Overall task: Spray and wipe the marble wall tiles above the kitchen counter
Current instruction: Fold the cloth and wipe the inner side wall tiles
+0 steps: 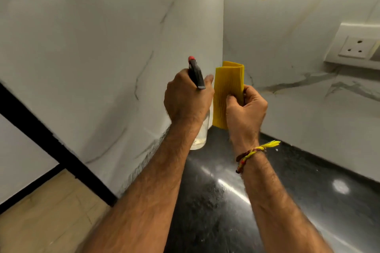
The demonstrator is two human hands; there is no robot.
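Marble wall tiles [102,47] face a nearly empty spray bottle [200,131] gripped by the left hand [186,98]; the right hand [245,107] clutches a yellow cloth [228,86].

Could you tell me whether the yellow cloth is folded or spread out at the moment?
Folded. The yellow cloth stands as a narrow doubled strip, its layers curving apart at the top, gripped by the right hand.

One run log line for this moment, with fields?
left hand: grips spray bottle | right hand: holds yellow cloth | wall tiles: wiping not begun
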